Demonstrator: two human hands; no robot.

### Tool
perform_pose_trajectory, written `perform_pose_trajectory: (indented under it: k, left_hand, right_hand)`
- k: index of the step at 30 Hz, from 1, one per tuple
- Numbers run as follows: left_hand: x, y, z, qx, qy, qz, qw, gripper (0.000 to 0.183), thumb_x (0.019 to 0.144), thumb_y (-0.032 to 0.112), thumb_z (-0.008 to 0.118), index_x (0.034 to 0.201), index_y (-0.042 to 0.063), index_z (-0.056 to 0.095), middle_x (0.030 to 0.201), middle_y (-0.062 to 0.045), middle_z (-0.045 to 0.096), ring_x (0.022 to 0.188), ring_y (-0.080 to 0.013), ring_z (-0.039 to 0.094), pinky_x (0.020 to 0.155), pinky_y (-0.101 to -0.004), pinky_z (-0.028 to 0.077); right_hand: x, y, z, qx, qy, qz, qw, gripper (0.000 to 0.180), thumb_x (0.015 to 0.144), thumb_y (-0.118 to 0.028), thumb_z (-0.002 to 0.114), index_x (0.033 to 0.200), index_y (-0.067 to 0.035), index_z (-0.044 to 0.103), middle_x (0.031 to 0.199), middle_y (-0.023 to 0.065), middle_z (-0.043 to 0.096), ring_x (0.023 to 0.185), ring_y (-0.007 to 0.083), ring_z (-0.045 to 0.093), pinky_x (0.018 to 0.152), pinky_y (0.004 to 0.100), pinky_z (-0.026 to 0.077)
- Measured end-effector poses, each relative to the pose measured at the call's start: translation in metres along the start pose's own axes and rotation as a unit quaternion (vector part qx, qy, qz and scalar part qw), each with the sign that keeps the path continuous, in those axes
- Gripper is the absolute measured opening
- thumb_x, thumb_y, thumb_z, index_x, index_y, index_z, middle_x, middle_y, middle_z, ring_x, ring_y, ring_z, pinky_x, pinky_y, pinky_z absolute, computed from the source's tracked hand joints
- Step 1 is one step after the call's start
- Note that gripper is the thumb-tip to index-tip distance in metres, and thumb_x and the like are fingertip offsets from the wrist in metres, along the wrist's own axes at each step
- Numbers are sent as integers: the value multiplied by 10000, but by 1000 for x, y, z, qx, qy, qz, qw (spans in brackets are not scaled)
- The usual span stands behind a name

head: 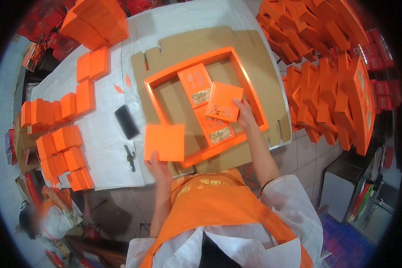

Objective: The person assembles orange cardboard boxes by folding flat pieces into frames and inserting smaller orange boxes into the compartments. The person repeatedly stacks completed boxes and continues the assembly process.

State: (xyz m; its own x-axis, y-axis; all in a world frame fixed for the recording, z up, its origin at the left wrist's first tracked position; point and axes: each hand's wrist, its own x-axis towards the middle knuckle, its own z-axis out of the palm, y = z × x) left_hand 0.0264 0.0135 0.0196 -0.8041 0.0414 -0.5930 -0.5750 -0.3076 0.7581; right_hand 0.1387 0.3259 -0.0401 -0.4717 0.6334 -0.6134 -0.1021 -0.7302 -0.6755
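Observation:
My left hand [158, 166] grips the lower edge of a plain orange square box [164, 142], held over the near left corner of a large orange tray-like frame [194, 68]. In my right hand [244, 112] is another orange square box with printed writing [223, 100], held by its right edge above the frame. Inside the frame, two orange boxes with a picture strip, a far one [194, 82] and a near one [217, 132], lie in a line down the middle. The held right box partly hides both. Brown cardboard [201, 40] lies under the frame.
A black phone [126, 122] and a dark knife-like tool [130, 158] lie on the white-covered table [104, 147]. Orange boxes [62, 150] stand at the left. Large orange boxes are stacked [325, 97] at the right. Another person [58, 212] sits at the lower left.

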Motion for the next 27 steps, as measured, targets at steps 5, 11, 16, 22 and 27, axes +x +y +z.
perform_pose_trajectory:
  k: [5, 11, 16, 22, 27]
  left_hand:
    - [4, 1, -3, 7, 0, -7, 1000, 317, 864, 191, 544, 1147, 124, 418, 1101, -39, 532, 964, -176, 552, 793, -337, 465]
    - [3, 1, -8, 29, -9, -10, 999, 320, 860, 183, 549, 1144, 120, 414, 1135, -43, 506, 1000, -179, 531, 814, -342, 454]
    - [-2, -1, -10, 39, -3, -14, 999, 321, 861, 178, 549, 1139, 108, 405, 1141, -51, 497, 1003, -183, 524, 825, -349, 446]
    - [-3, -4, -11, 42, -3, -20, 999, 340, 858, 170, 552, 1149, 104, 388, 1124, -57, 499, 1002, -188, 525, 830, -354, 448]
    - [-3, -8, -9, 39, -26, -28, 998, 351, 853, 163, 558, 1151, 105, 383, 1118, -54, 497, 996, -185, 527, 809, -341, 458]
  right_hand:
    - [-9, -64, 8, -275, -134, -243, 921, 536, 785, -97, 615, 1266, -24, 390, 1186, 105, 504, 1124, 216, 466, 960, 333, 375]
    - [30, -136, 51, -828, -300, -149, 449, 594, 719, -161, 641, 1274, -133, 428, 1196, 94, 507, 1154, 273, 433, 1005, 376, 291]
    - [79, -115, 80, -882, -255, -269, 292, 514, 748, -183, 610, 1238, -157, 458, 1146, 60, 535, 1212, 265, 341, 1010, 383, 258]
    - [70, -90, 33, -537, -47, -466, 701, 299, 820, -236, 566, 1068, -70, 543, 1060, 93, 559, 1046, 216, 493, 886, 391, 385]
    - [29, -20, -21, -182, 90, 24, 979, 498, 879, -312, 533, 1260, -31, 381, 1205, 157, 471, 1058, 192, 489, 866, 336, 420]
